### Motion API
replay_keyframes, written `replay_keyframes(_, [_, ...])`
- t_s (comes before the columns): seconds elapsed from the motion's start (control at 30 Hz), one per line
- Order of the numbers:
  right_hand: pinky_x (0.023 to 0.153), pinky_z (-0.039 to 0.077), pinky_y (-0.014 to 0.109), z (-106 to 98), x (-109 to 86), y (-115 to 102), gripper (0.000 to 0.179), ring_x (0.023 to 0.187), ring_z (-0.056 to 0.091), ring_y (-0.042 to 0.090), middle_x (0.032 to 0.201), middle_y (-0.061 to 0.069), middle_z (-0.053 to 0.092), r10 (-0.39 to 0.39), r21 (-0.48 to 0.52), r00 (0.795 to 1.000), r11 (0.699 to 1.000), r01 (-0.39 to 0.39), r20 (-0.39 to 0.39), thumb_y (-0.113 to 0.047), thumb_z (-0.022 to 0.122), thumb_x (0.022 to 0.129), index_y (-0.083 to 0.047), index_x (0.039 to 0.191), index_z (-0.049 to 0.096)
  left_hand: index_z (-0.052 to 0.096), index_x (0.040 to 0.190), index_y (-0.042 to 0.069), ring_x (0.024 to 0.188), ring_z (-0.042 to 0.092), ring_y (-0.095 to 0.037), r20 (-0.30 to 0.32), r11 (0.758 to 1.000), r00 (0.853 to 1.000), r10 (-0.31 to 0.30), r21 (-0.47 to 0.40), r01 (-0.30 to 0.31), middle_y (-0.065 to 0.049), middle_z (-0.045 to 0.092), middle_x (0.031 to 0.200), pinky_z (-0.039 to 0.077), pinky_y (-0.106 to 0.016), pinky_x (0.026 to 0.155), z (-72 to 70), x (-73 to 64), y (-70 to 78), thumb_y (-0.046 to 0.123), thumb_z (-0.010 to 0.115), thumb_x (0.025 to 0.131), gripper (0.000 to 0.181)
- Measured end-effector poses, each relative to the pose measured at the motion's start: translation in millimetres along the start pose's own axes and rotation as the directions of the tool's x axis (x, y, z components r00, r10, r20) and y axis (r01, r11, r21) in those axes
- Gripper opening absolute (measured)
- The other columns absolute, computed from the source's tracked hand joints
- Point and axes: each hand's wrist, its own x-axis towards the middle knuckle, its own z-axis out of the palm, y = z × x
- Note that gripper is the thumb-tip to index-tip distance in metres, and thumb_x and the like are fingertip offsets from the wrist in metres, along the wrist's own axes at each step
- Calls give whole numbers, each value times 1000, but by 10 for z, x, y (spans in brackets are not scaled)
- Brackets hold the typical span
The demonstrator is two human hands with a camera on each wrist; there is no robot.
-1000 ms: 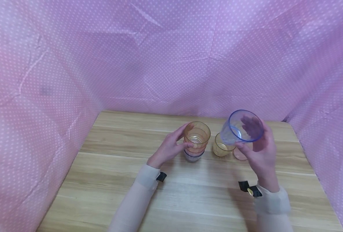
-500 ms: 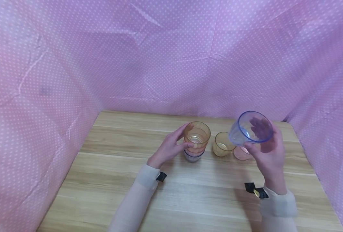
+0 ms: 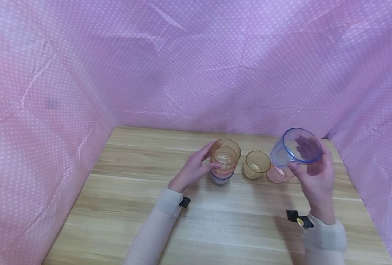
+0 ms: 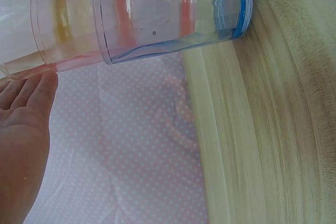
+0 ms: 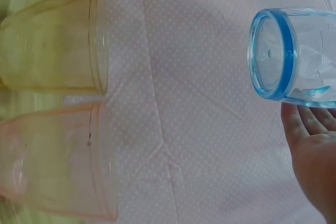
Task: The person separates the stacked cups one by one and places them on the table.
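My left hand (image 3: 196, 167) grips the upper part of a stack of nested clear cups standing on the table. The stack has a yellow-orange cup (image 3: 226, 149) on top, a pink cup (image 3: 227, 171) below it and a blue-rimmed cup (image 3: 221, 180) at the bottom. In the air at the right, my right hand (image 3: 318, 180) holds a clear blue cup (image 3: 282, 149) by its side, tilted. Under and left of it stand a yellow cup (image 3: 257, 164) and a pink cup (image 3: 277, 175), side by side. The blue cup partly covers the pink one in the head view.
The wooden table (image 3: 123, 176) spreads under everything. Behind it and at both sides hangs a pink polka-dot cloth (image 3: 169, 73). In the right wrist view the yellow cup (image 5: 58, 45) and the pink cup (image 5: 58, 161) stand apart from the held cup.
My right hand has moved to the right with the blue cup, uncovering the yellow cup and more of the pink one. The left hand and the stack have stayed put.
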Motion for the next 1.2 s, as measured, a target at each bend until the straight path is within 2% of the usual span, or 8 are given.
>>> replay_keyframes(0.27, [113,46,36,-150,-8,-56,78,134,52,37,142,32,54,11,-7,999,1000,-12,-47,33,73,73,18,142,40,40,159,10,142,49,-28,4,1000,1000,-1,6,1,-13,50,155,40,-31,119,-3,-2,-5,18,78,93,77])
replay_keyframes(0.53, [114,46,35,-269,-22,-134,75,133,53,37,141,32,55,26,-58,990,998,-34,-142,35,70,73,19,141,43,40,159,10,142,49,-28,3,1000,1000,-2,3,2,-13,51,155,40,-31,119,-6,-5,2,21,78,93,77])
replay_keyframes(0.97, [111,47,35,-424,-64,-164,76,128,56,38,138,33,57,38,-3,968,999,-39,-247,41,64,72,18,142,44,39,159,10,143,48,-27,6,1000,1000,3,0,-3,-12,49,157,40,-31,119,-11,-6,8,21,76,94,76])
replay_keyframes(1.2, [111,46,33,-550,-101,-178,77,132,54,36,139,31,57,45,-53,965,997,-61,-259,40,63,72,14,142,45,38,160,9,144,47,-28,5,1000,1000,-3,10,3,-14,48,157,39,-30,119,-8,-4,-2,19,77,93,78])
